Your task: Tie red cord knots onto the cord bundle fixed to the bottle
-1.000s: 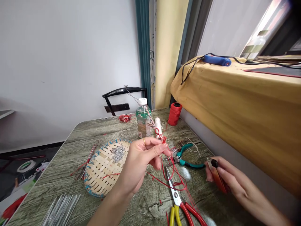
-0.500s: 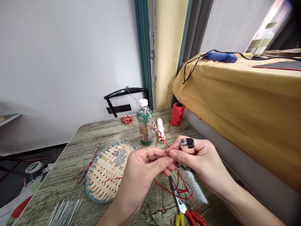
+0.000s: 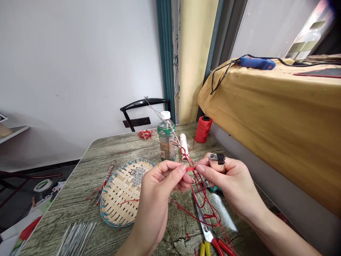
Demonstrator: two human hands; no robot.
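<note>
Between the fingertips of my left hand (image 3: 160, 185) and my right hand (image 3: 230, 177), a short tightly knotted stretch of red cord (image 3: 190, 169) is pulled straight. Each hand pinches one end of it. Tucked in my right hand's curled fingers is a lighter (image 3: 217, 159), its metal and black top sticking up. Loose red loops hang below the hands, over scissors (image 3: 206, 231) with red handles. More red cord runs up towards the bottle. Left of my left hand, a woven bamboo tray (image 3: 119, 199) with a blue-stitched rim holds a cluster of small silvery pieces (image 3: 137, 176).
A green-labelled bottle (image 3: 166, 138), a white thread spool (image 3: 183, 144) and a red thread spool (image 3: 204, 129) stand behind my hands. Thin metal rods (image 3: 76, 239) lie front left. Yellow handles (image 3: 205, 249) show beside the scissors. A yellow-draped surface (image 3: 266, 106) borders the right.
My hands have drawn slightly apart, and the knotted red section now shows between the fingertips. The view has shifted a little, so everything sits slightly further right.
</note>
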